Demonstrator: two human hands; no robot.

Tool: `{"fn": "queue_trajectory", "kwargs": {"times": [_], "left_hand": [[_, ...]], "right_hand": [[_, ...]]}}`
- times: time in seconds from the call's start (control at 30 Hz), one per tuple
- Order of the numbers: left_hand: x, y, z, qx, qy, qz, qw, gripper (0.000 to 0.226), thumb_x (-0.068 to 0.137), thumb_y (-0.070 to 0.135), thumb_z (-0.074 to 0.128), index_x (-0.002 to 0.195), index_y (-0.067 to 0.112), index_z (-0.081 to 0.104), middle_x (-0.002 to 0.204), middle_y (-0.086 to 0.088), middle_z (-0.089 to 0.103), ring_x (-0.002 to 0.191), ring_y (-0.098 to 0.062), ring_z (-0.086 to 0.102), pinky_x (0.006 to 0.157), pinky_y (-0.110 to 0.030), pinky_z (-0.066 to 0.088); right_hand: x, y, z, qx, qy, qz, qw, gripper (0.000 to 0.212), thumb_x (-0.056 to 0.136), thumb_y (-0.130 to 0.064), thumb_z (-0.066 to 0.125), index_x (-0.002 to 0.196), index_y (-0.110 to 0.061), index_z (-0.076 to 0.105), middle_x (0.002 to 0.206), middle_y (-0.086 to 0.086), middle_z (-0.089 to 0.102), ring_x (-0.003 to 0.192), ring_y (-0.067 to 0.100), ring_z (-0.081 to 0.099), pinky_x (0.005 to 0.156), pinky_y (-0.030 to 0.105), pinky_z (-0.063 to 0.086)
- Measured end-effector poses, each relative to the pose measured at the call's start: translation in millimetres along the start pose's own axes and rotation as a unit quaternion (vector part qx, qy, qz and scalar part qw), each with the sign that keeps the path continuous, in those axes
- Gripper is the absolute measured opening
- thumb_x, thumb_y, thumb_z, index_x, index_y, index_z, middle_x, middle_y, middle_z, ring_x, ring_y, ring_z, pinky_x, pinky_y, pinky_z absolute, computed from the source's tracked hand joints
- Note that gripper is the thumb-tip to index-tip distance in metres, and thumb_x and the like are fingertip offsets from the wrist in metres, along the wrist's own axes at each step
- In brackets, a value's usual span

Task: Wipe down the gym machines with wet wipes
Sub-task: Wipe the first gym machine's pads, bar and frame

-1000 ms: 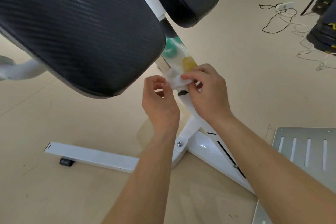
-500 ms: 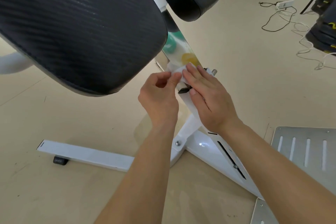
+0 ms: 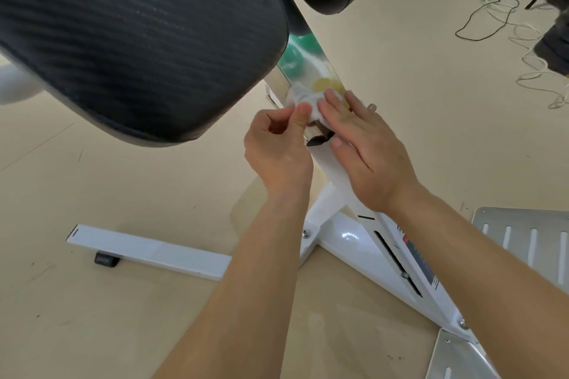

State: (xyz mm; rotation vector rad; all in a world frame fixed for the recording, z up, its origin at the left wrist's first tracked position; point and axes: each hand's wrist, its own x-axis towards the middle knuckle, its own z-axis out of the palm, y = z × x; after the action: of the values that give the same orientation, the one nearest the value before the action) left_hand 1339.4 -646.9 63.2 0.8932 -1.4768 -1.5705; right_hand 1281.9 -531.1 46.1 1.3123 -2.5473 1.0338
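Head view shows us mid-wipe on one machine's frame. Well left of the slanted white metal post (image 3: 326, 169), the big black ribbed padded cushion (image 3: 132, 40) hangs higher up; the flat white floor bar (image 3: 147, 251) runs leftward from the post's base. Just left of the post, our left hand (image 3: 277, 148) is curled, thumb and forefinger pinching the edge of the crumpled white wet wipe (image 3: 306, 100). The wipe lies on the post itself, just below its green and yellow markings (image 3: 300, 52), bunched rather than spread. From the right of the post, our right hand (image 3: 366, 157) lies flat with straight fingers, fingertips pressing the wipe down and gripping nothing. Right of the post's base sits a slotted grey metal plate (image 3: 523, 243). We judge the step to be resetting the wipe on the post; next we need a firm flat press and a stroke along the post, minding the small black clip (image 3: 318, 141) between our hands.
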Motion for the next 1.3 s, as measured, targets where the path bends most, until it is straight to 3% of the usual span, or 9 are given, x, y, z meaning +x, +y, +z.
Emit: {"fn": "queue_trajectory", "kwargs": {"times": [0.13, 0.33, 0.4, 0.47, 0.57, 0.7, 0.83, 1.07, 1.3], "left_hand": [[21, 22, 1, -0.022, 0.036, 0.014, 0.999, 0.015, 0.086, 0.022, 0.079, 0.075, 0.022, 0.069, 0.071, 0.01, 0.072, 0.066, -0.003, 0.067, 0.08, -0.032, 0.061], [1, 10, 0, 0.004, -0.002, 0.007, 1.0, 0.014, 0.084, 0.024, 0.081, 0.078, 0.018, 0.07, 0.074, 0.008, 0.071, 0.067, 0.0, 0.064, 0.075, -0.021, 0.054], [-11, 6, -3, 0.04, -0.016, 0.005, 0.999, 0.014, 0.082, 0.028, 0.082, 0.078, 0.022, 0.071, 0.075, 0.009, 0.071, 0.071, -0.001, 0.065, 0.077, -0.021, 0.053], [-16, 10, -3, 0.061, -0.018, 0.007, 0.998, 0.012, 0.081, 0.031, 0.082, 0.078, 0.027, 0.071, 0.075, 0.012, 0.071, 0.074, -0.001, 0.066, 0.077, -0.022, 0.052], [-16, 21, -6, 0.064, -0.021, 0.005, 0.998, 0.006, 0.083, 0.029, 0.081, 0.083, 0.027, 0.075, 0.077, 0.015, 0.073, 0.076, 0.002, 0.067, 0.076, -0.02, 0.052], [-15, 27, -13, 0.059, -0.039, 0.013, 0.997, 0.007, 0.089, 0.022, 0.075, 0.092, 0.027, 0.079, 0.086, 0.013, 0.076, 0.081, -0.004, 0.07, 0.088, -0.036, 0.059], [-10, 24, -25, 0.073, -0.031, 0.015, 0.997, 0.025, 0.094, 0.017, 0.061, 0.089, 0.039, 0.073, 0.092, 0.018, 0.075, 0.092, -0.01, 0.07, 0.091, -0.044, 0.058], [-5, 25, -34, 0.102, -0.028, -0.017, 0.994, 0.035, 0.09, 0.008, 0.053, 0.091, 0.04, 0.068, 0.095, 0.019, 0.073, 0.096, -0.01, 0.069, 0.095, -0.042, 0.056], [-9, 16, -46, 0.125, -0.047, -0.044, 0.99, 0.032, 0.092, 0.01, 0.051, 0.1, 0.035, 0.069, 0.102, 0.018, 0.069, 0.095, -0.006, 0.067, 0.093, -0.039, 0.057]], "right_hand": [[41, -26, -11, 0.003, -0.006, -0.018, 1.0, 0.055, 0.102, -0.029, 0.026, 0.156, -0.025, 0.031, 0.165, -0.005, 0.023, 0.155, 0.02, 0.009, 0.123, 0.049, 0.015], [15, -10, -2, 0.033, 0.018, 0.011, 0.999, 0.055, 0.098, -0.022, 0.035, 0.153, -0.023, 0.039, 0.162, -0.004, 0.031, 0.152, 0.013, 0.017, 0.118, 0.028, 0.02], [-6, -4, 0, 0.066, 0.047, 0.05, 0.995, 0.053, 0.097, -0.022, 0.039, 0.149, -0.024, 0.046, 0.157, -0.006, 0.042, 0.148, 0.011, 0.029, 0.118, 0.031, 0.03], [-13, -5, -2, 0.076, 0.082, 0.065, 0.992, 0.051, 0.097, -0.024, 0.043, 0.147, -0.025, 0.05, 0.142, -0.005, 0.058, 0.132, 0.013, 0.049, 0.103, 0.033, 0.045], [-5, -18, -7, 0.072, 0.094, 0.022, 0.993, 0.046, 0.098, -0.023, 0.044, 0.142, -0.027, 0.055, 0.122, -0.006, 0.068, 0.116, 0.016, 0.057, 0.092, 0.034, 0.049], [-3, -23, -2, 0.079, 0.03, 0.024, 0.996, 0.06, 0.099, -0.044, 0.025, 0.152, -0.022, 0.042, 0.157, -0.003, 0.042, 0.149, 0.012, 0.028, 0.12, 0.034, 0.027], [9, -27, 4, 0.068, -0.01, 0.05, 0.996, 0.076, 0.094, -0.055, 0.009, 0.16, -0.019, 0.014, 0.169, -0.001, 0.008, 0.155, 0.01, 0.001, 0.126, 0.042, 0.011], [74, -47, -16, -0.034, -0.024, -0.002, 0.999, 0.076, 0.09, -0.046, 0.003, 0.161, -0.022, 0.004, 0.169, 0.0, 0.0, 0.155, 0.017, 0.002, 0.125, 0.04, 0.005], [27, -24, -11, -0.074, -0.054, 0.067, 0.994, 0.071, 0.095, -0.039, 0.017, 0.161, -0.015, 0.005, 0.169, 0.006, 0.003, 0.155, 0.018, 0.003, 0.126, 0.044, 0.008]]}}
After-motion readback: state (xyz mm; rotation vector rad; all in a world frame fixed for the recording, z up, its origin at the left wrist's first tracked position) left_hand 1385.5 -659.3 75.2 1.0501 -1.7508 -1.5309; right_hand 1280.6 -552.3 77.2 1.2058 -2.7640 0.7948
